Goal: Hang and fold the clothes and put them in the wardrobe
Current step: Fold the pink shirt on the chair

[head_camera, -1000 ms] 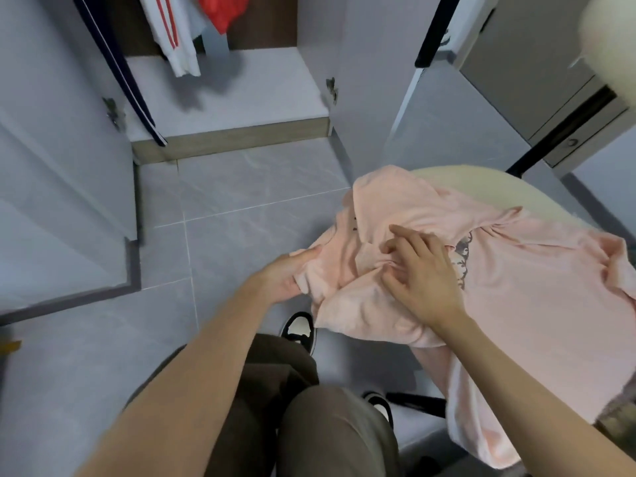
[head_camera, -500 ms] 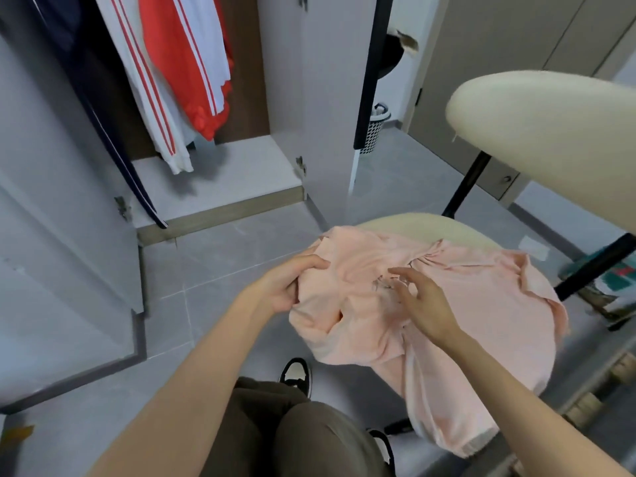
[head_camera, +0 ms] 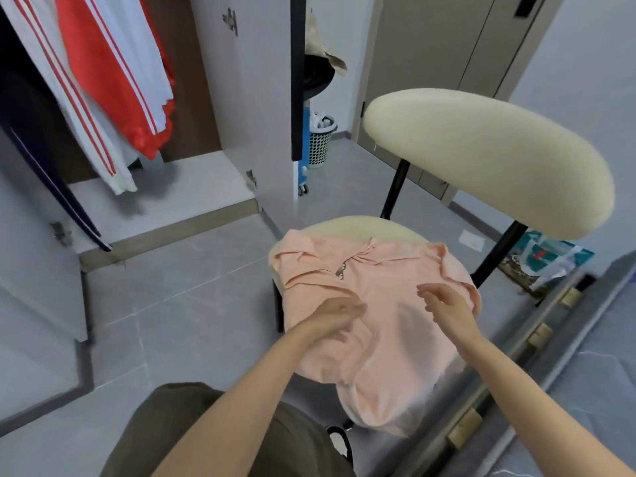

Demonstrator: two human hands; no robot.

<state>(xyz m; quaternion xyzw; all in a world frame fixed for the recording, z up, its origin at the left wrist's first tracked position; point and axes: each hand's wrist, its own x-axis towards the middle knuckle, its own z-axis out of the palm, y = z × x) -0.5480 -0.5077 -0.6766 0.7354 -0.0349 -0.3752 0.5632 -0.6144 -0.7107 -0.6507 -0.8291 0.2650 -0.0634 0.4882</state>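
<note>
1. Garment: the pink shirt (head_camera: 378,297) now lies spread on the seat of the chair (head_camera: 347,226), collar end at the seat's far side. Its lower part spills over the seat's near edge. Half a second ago it was a bunched lump held above the seat, so it has been set down and opened out.
2. Grip change, left hand (head_camera: 335,316): it was clutching the shirt's left edge and has let go. Fingers are straight, low over the cloth at the seat's near-left. Motion blur means I can't tell if it touches.
3. Right hand (head_camera: 451,311): it was pinching fabric mid-shirt and has also released. Fingers are loosely spread over the seat's near-right, holding nothing.
4. My read: the lay-out step is done and folding has not started. Gathers remain near the collar and the edges are rumpled, so it probably needs smoothing first. The overhang at the near edge could drag the shirt off the seat.
5. Destination: the wardrobe (head_camera: 192,187) stands open, left of and beyond the chair. Red-and-white garments (head_camera: 113,80) hang inside, with bare base below them.
6. A laundry basket (head_camera: 321,142) sits beyond the chair.
</note>
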